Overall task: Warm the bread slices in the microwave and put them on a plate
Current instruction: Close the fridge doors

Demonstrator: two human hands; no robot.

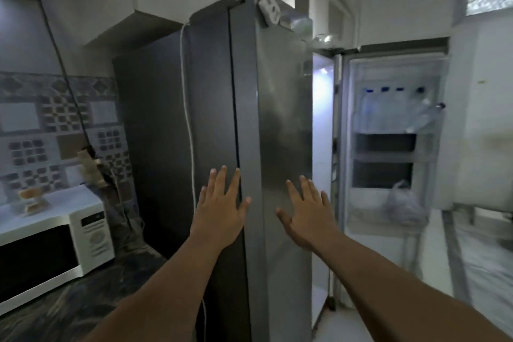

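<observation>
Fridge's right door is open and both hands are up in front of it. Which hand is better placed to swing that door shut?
Probably the right hand. It is spread open nearest the open door, which stands to its right. The left hand is over the fridge's left side, nearer the microwave.

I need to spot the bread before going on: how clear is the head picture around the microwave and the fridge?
Head view: dim and soft overall; the white microwave and the brownish bread-like stack on top of it are blurred; the lit interior of the grey steel fridge glares white; wide-angle bending curves the edges; both open hands, left and right, are fairly sharp.
</observation>
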